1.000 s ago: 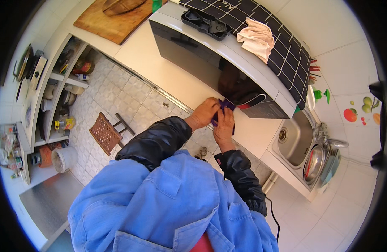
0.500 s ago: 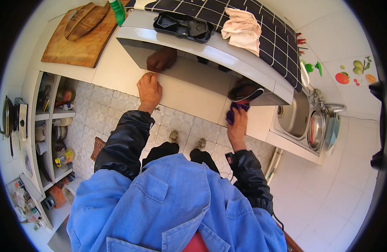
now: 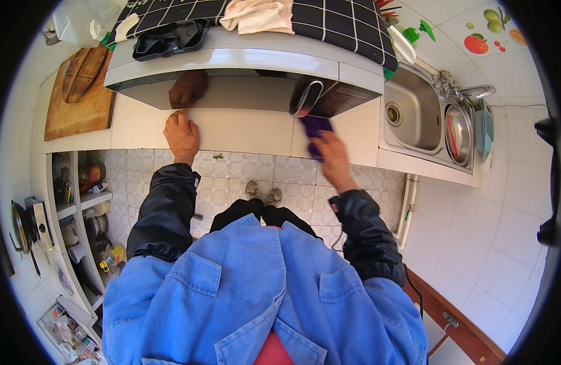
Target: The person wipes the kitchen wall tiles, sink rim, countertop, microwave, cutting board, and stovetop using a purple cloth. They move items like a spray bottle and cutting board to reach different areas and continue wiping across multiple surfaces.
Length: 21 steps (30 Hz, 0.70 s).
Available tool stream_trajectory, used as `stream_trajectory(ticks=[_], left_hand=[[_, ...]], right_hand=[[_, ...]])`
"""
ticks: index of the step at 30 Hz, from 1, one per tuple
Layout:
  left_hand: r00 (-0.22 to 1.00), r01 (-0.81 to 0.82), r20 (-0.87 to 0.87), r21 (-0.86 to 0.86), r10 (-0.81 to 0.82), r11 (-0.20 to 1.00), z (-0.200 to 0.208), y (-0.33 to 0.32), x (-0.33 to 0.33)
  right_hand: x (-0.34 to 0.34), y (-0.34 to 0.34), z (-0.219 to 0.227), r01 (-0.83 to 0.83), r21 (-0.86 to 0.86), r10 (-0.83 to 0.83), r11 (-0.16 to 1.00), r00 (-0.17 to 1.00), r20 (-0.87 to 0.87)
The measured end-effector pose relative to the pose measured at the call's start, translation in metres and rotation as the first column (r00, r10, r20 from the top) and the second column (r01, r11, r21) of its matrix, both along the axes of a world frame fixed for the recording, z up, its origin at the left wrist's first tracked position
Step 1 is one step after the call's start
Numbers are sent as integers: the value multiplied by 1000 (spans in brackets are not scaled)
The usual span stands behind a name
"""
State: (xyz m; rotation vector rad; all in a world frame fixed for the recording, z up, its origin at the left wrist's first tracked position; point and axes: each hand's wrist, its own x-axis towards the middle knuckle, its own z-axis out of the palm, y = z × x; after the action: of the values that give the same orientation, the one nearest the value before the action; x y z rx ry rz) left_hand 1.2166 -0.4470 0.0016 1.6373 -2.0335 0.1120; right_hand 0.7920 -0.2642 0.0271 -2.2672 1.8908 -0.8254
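Observation:
My right hand [image 3: 334,159] has its fingers closed on a purple cloth [image 3: 317,129], which lies against the white countertop [image 3: 244,126] near its front edge. Motion blurs the cloth and fingertips. Just behind it is the handle [image 3: 307,99] of a silver microwave [image 3: 250,59] with a dark glossy door. My left hand [image 3: 182,139] rests on the counter to the left, its fingers curled under and holding nothing visible. The fingertips are near the bottom of the microwave's door, where the hand is reflected.
On the microwave lie a black checked cover [image 3: 329,18], a black plastic tray [image 3: 171,40] and a pale cloth [image 3: 262,15]. A wooden cutting board [image 3: 98,115] is at left, above open shelves [image 3: 79,207]. The steel sink [image 3: 411,100] at right holds a metal bowl [image 3: 460,134].
The view has shifted, so the microwave and counter appear farther left. My right hand and the purple cloth have moved slightly right relative to the door handle. My left hand stays on the counter.

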Motion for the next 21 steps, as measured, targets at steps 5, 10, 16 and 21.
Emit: stream_trajectory(ticks=[5, 10, 16, 21], left_hand=[[1000, 9, 29, -30, -8, 1000, -2, -1, 2], [999, 8, 35, 18, -9, 1000, -6, -1, 2], [999, 13, 41, -17, -12, 1000, -4, 0, 1], [1000, 23, -10, -13, -23, 1000, -4, 2, 3]], right_hand=[[-82, 51, -3, 532, -18, -532, 847, 846, -39], [-8, 25, -28, 236, -152, -232, 960, 972, 47], [-9, 27, -5, -73, -12, 73, 997, 997, 17], [-79, 11, -10, 337, -55, -337, 940, 942, 3]])
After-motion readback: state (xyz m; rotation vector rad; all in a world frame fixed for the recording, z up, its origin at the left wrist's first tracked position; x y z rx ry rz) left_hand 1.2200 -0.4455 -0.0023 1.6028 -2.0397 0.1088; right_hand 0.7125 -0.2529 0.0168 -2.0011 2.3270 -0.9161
